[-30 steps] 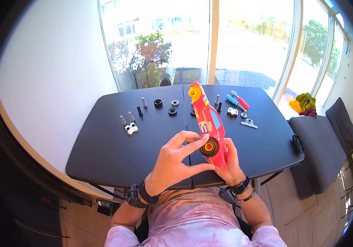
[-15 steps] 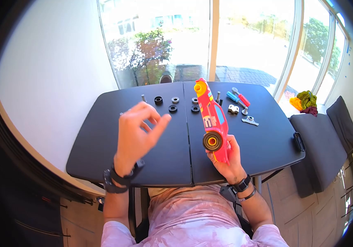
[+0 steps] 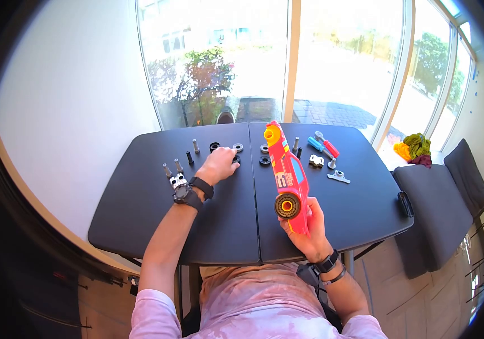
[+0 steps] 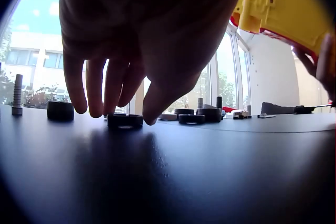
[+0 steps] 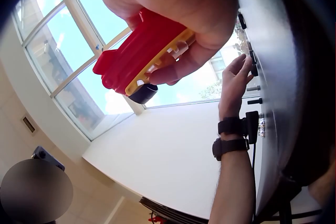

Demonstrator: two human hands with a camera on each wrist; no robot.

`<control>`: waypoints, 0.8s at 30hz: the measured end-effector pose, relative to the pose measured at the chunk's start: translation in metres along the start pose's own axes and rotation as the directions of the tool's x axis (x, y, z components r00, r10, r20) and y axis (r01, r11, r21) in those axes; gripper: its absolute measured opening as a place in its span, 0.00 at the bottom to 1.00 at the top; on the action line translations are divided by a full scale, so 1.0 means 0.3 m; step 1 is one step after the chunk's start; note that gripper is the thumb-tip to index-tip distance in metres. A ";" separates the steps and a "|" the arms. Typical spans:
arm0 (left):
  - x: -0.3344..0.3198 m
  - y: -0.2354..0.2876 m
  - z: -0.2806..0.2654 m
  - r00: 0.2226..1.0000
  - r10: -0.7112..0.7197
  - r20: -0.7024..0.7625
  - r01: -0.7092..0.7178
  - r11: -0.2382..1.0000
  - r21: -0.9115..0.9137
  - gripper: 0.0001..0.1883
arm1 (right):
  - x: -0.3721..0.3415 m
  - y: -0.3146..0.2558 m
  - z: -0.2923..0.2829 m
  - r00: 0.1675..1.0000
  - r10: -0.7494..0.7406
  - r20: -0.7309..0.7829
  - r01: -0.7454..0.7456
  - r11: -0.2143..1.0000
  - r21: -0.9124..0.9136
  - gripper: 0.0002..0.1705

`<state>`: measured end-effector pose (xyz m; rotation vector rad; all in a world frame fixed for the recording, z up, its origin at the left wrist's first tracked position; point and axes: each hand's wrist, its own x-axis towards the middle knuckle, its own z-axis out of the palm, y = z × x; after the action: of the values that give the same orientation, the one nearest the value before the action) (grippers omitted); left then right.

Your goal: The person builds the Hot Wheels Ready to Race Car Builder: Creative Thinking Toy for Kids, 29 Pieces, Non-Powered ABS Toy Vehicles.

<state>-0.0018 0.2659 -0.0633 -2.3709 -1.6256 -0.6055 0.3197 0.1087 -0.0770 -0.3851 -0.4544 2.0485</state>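
Note:
My right hand point(image 3: 311, 233) grips the rear end of a red and yellow toy car point(image 3: 294, 172), tilted on its side above the table. A black wheel point(image 3: 287, 214) sits on the near end of the car; the far end shows a bare yellow hub point(image 3: 273, 134). My left hand point(image 3: 217, 166) reaches down over a small black tyre point(image 4: 125, 122) lying flat on the table. Its fingers hang extended behind the tyre, and the thumb comes down close at its right edge. A taller black tyre point(image 4: 60, 111) stands just left of the fingertips.
Grey bolts point(image 3: 195, 146) and a silver block point(image 3: 178, 180) stand on the table's left side. Right of the seam are more tyres point(image 3: 264, 161), a white block point(image 3: 317, 161), a blue screwdriver point(image 3: 316, 143), a red-handled tool point(image 3: 330, 148) and a grey bracket point(image 3: 339, 177).
My left hand has left the wheel on the car, swung left, then reached forward to the tyres. The right hand still holds the car in nearly the same place.

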 end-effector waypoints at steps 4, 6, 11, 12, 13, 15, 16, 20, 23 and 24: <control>0.010 0.007 0.005 0.997 -0.073 0.005 0.073 0.997 0.022 0.12 | -0.001 -0.002 -0.002 1.000 0.001 0.018 -0.001 1.000 -0.020 0.24; 0.005 0.010 -0.019 0.997 -0.068 -0.048 0.066 0.997 -0.038 0.11 | -0.004 -0.002 0.001 1.000 0.006 0.013 -0.006 1.000 -0.021 0.24; -0.060 0.066 -0.159 0.993 -0.109 -0.051 0.093 0.963 -0.253 0.10 | -0.004 0.000 0.000 1.000 0.009 0.008 -0.009 1.000 -0.028 0.22; -0.074 0.092 -0.200 0.988 -0.142 -0.055 0.115 0.930 -0.350 0.10 | -0.001 -0.001 -0.001 1.000 0.009 0.005 -0.009 1.000 -0.021 0.22; -0.095 0.125 -0.241 0.983 -0.175 -0.055 0.133 0.886 -0.444 0.10 | -0.002 0.000 -0.001 1.000 0.009 0.011 -0.009 1.000 -0.020 0.22; -0.137 0.189 -0.320 0.974 -0.222 -0.047 0.148 0.780 -0.608 0.09 | -0.004 -0.001 0.000 1.000 0.006 0.023 -0.005 1.000 -0.020 0.22; -0.162 0.221 -0.358 0.971 -0.236 -0.040 0.147 0.721 -0.677 0.09 | -0.006 -0.002 0.005 1.000 -0.002 0.022 0.002 1.000 -0.027 0.22; -0.289 0.382 -0.455 0.973 -0.191 -0.126 0.003 0.562 -0.827 0.08 | -0.005 0.000 0.015 0.999 -0.030 0.019 0.031 0.996 -0.078 0.23; -0.365 0.461 -0.456 0.950 -0.070 -0.304 -0.177 0.683 -0.709 0.11 | -0.009 0.001 0.023 0.999 -0.042 0.015 0.043 0.992 -0.120 0.23; -0.388 0.487 -0.458 0.966 -0.100 -0.238 -0.123 0.633 -0.764 0.10 | -0.013 0.001 0.025 0.999 -0.047 0.014 0.049 0.990 -0.131 0.23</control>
<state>0.0674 0.0598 0.0175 -2.6303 -1.3753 -1.8621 0.3181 0.1040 -0.0703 -0.4379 -0.6020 1.9804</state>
